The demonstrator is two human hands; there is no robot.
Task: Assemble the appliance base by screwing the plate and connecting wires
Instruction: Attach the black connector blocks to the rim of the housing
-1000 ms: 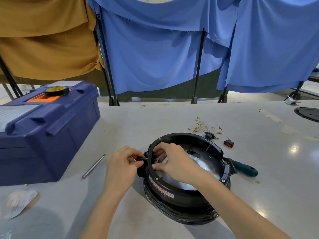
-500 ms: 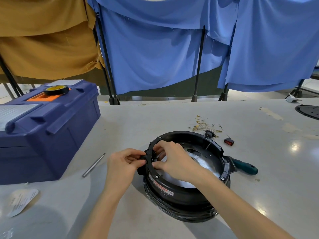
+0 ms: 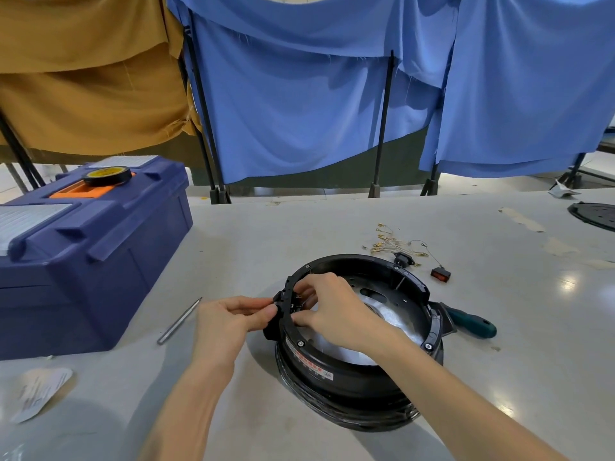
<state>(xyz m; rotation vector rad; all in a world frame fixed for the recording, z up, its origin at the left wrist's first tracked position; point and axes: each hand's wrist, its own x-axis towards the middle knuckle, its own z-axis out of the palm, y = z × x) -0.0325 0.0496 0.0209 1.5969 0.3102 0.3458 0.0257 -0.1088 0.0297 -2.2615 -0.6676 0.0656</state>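
Base [image 3: 349,380] rim lies pinched between left hand [image 3: 229,322] outside, right hand [image 3: 336,311] inside.

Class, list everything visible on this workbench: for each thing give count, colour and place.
table: one, pale grey, under everything
appliance base: one, black, table centre
metal plate: one, silver, inside the base
fitting: one, black, on the base's left rim
toolbox: one, dark blue, table left
tape roll: one, black and yellow, on the toolbox
metal rod: one, grey, beside the toolbox
screwdriver: one, teal handle, right of the base
wires: one bundle, brass-tipped, behind the base
switch: one, red, beside the wires
disc: one, black, far right edge
paper label: one, white, near left
cloths: several, blue and mustard, hung behind
left hand: one, pinches the fitting from outside
right hand: one, grips the fitting from inside the rim
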